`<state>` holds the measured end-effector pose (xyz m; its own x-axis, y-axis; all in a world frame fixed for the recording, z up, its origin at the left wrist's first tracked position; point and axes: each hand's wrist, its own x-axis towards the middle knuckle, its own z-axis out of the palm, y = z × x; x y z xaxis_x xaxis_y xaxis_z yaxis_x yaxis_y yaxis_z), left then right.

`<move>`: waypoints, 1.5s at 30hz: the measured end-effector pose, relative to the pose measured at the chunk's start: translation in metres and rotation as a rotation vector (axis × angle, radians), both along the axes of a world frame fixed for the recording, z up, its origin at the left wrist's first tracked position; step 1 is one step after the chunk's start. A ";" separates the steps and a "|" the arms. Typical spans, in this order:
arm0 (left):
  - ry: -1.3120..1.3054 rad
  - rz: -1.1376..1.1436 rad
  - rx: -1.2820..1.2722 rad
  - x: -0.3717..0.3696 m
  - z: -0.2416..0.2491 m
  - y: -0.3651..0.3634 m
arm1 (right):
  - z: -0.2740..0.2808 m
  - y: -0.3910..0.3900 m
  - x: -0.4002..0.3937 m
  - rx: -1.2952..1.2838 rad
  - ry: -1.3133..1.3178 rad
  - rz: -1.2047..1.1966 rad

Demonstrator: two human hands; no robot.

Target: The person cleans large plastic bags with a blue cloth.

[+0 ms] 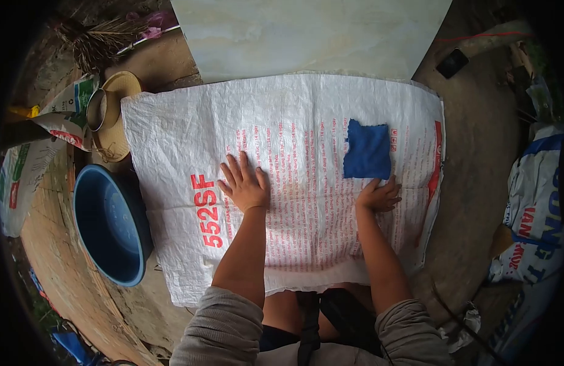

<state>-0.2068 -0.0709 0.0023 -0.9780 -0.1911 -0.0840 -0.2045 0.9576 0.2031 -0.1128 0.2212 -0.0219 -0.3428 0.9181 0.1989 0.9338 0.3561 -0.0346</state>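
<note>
A white woven plastic sack [300, 110] with red printing lies spread out in front of me, its near edge over my lap. My left hand [245, 184] rests palm down on it with the fingers spread, beside the large red "552SF". Farther right, my right hand [378, 196] also lies on the sack, fingers stretched out and slightly apart. Its fingertips are right at the lower edge of a small blue cloth [367, 149] with ragged edges, which lies flat on the sack.
Left of the sack stands a blue plastic basin [114, 226]. Beyond it are a woven hat [126, 85] and a bundle of dry twigs [90, 43]. A pale marbled board [312, 36] borders the sack's far edge. To the right are a dark phone-like object [452, 63] and printed bags [532, 207].
</note>
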 end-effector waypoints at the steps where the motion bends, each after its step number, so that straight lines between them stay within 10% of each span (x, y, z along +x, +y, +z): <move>1: 0.006 0.000 0.006 0.000 -0.001 0.000 | 0.009 0.008 -0.001 -0.153 0.047 -0.049; 4: 0.036 -0.014 -0.018 0.001 -0.005 -0.002 | 0.035 0.013 -0.031 -0.374 0.084 -0.146; 6: 0.032 -0.007 -0.009 0.001 -0.005 -0.003 | 0.031 0.017 -0.048 -0.362 0.934 0.533; 11: 0.040 -0.006 -0.005 0.001 -0.005 -0.003 | 0.031 -0.015 -0.100 -0.098 0.022 0.834; 20: 0.022 -0.006 -0.026 0.002 -0.006 -0.001 | 0.038 -0.161 -0.113 -0.306 0.030 1.507; 32: 0.041 -0.010 -0.004 0.001 -0.007 -0.004 | 0.029 0.115 -0.049 0.115 -0.127 0.590; 35: 0.037 -0.008 -0.002 0.001 -0.007 -0.004 | 0.018 0.143 -0.018 0.173 0.058 0.688; 39: 0.029 -0.002 0.002 0.001 -0.005 -0.003 | 0.008 0.096 -0.032 0.034 0.146 0.434; 45: 0.013 0.006 -0.007 0.001 -0.005 -0.002 | 0.026 -0.059 -0.030 -0.046 -0.011 0.848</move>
<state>-0.2059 -0.0724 -0.0032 -0.9779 -0.1970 -0.0704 -0.2073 0.9578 0.1990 -0.1428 0.1618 0.0042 -0.9205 0.3565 0.1601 0.3517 0.9343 -0.0587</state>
